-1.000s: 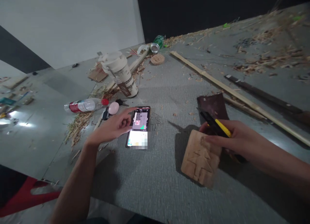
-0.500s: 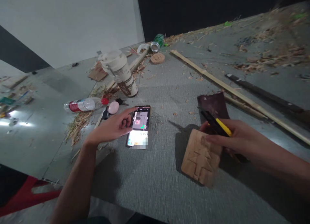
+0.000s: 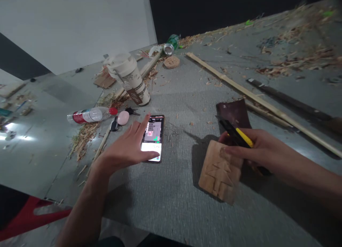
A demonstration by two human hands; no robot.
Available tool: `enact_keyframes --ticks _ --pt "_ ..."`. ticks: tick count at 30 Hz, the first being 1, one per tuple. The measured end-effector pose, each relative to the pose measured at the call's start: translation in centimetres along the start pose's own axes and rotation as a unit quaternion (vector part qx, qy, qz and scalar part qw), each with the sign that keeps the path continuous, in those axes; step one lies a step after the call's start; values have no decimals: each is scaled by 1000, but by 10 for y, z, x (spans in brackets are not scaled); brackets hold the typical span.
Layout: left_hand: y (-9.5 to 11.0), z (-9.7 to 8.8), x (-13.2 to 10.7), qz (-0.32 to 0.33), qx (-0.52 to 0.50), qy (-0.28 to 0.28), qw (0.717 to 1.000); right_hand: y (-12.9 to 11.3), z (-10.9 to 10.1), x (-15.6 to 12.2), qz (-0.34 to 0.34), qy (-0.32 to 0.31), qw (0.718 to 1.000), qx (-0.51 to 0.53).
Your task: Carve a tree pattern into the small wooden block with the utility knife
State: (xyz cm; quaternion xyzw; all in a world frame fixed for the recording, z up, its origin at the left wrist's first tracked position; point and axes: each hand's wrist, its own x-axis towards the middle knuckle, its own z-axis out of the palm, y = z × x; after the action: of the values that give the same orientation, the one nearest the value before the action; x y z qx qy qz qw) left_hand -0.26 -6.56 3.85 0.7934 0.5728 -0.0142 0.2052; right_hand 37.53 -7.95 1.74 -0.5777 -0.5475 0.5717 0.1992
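Grey textured matting covers the surface (image 3: pixel 171 190), which is strewn with wood shavings toward the far and left sides under a pale wall. Near the middle a lit phone (image 3: pixel 154 137) lies flat, and the left hand (image 3: pixel 128 147) is spread open over it, thumb laid on the lower screen and forefinger at its upper left edge. To the right, a wooden block (image 3: pixel 219 171) carved with a tree is pressed down under the thumb of the right hand (image 3: pixel 251 150), which is also closed around a yellow-and-black knife (image 3: pixel 236 134) pointing away to the far left. A light, single-finger touch on the screen seems best, with the blade kept still and aimed away from the other arm while attention is on the phone. Far left stand a lidded cup (image 3: pixel 130 79) and a fallen water bottle (image 3: pixel 91 115); their labels and the screen text cannot be read.
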Motion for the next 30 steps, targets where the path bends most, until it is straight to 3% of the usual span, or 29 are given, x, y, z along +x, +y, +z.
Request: enact_keyframes --ticks 6,18,30 --pt "4 7 1 1 20 6 1000 -1 0 2 -25 0 1000 10" --pt "-11 -10 -2 42 21 -35 998 13 -1 6 -53 7 998 23" --pt "-8 -8 0 41 26 -26 998 13 1 9 -35 6 999 23"
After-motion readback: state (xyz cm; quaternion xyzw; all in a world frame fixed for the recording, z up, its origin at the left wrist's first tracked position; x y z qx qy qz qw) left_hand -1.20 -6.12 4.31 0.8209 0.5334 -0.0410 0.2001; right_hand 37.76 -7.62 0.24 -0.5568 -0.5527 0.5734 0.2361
